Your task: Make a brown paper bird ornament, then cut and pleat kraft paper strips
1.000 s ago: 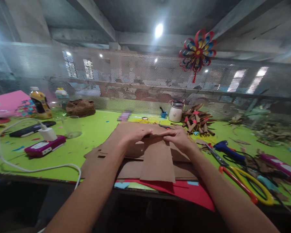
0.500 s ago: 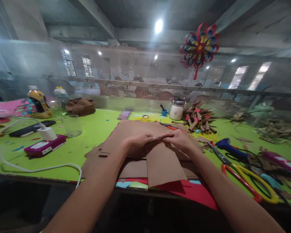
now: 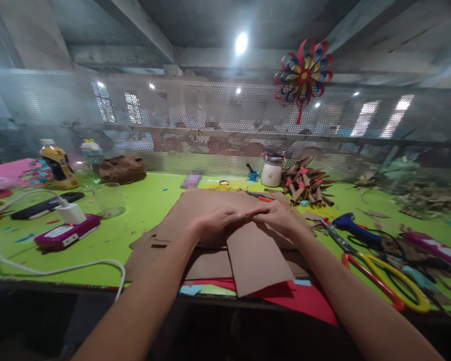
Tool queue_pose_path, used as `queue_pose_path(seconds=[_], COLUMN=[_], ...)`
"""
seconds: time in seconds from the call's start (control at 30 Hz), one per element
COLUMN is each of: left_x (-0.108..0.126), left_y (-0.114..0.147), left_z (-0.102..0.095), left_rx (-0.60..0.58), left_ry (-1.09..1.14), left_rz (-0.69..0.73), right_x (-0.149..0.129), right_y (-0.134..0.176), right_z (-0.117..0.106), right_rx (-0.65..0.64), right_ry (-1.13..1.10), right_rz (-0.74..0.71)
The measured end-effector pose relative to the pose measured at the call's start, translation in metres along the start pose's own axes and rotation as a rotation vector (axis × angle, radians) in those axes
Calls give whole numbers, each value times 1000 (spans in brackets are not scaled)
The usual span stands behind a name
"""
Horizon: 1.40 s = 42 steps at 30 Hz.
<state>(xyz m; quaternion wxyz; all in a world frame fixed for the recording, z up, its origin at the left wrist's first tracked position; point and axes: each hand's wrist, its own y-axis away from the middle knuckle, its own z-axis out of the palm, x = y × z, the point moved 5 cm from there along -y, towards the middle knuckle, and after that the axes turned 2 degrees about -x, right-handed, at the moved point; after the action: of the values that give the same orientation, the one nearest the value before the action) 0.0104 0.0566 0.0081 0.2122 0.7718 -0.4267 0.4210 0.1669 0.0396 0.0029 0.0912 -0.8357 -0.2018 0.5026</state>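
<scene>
Both my hands meet at the far end of a strip of brown paper [image 3: 259,258], over a stack of larger brown paper sheets [image 3: 199,200]. My left hand [image 3: 221,220] is closed, thumb and fingers pinching the strip's far edge. Close beside it, my right hand [image 3: 272,214] pinches the same edge, which looks rolled or folded between the fingertips. The strip's near end hangs free toward me, over red paper [image 3: 304,298] at the table's front edge. Behind my right hand lies a small red-handled tool [image 3: 263,197], partly hidden.
Large scissors [image 3: 379,276] and a blue glue gun [image 3: 355,228] lie at right. Behind stand a heap of brown paper rolls [image 3: 308,185] and a white jar [image 3: 272,170]. At left are a purple power strip [image 3: 67,232], a clear cup [image 3: 110,200] and a yellow bottle [image 3: 58,165].
The strip's near end has swung slightly toward me and to the right. Both hands keep their pinch in nearly the same place. The whole view has shifted a little.
</scene>
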Motion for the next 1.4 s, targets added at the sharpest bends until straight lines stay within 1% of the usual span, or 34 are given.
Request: queue_pose_path(seconds=[0.1,0.23,0.33,0.43,0.6,0.77,0.83,0.93,1.1,1.23,1.4], left_x=[-3,-8,-10,-8,-5,-11,-12,-11,-4,-2,-9], left_y=[-3,-5,-5,-4,-5,-8,-9,-9,-9,-10,-13], left_z=[-1,2,3,4,5,4,4,5,6,5,4], left_rx=[0,-44,-46,-50,-56,-8,-8,-15,-15,-5,44], left_ry=[2,-12,-32,-52,-23,-179,-202,-208,-212,-233,-308], left_rz=[-2,-29,-48,-46,27,19,12,3,44,96,125], right_x=[-2,-3,-5,-10,-16,-1,8,16,18,19,7], right_y=[0,0,2,6,8,7,7,5,2,3,7], right_z=[0,3,2,-1,-5,4,7,6,-1,0,4], right_rx=[-19,-44,-83,-155,-208,-288,-308,-309,-268,-310,-329], right_ry=[27,60,109,142,75,29,3,-14,45,-12,-68], right_rz=[-44,-59,-25,5,55,144,186,202,150,170,149])
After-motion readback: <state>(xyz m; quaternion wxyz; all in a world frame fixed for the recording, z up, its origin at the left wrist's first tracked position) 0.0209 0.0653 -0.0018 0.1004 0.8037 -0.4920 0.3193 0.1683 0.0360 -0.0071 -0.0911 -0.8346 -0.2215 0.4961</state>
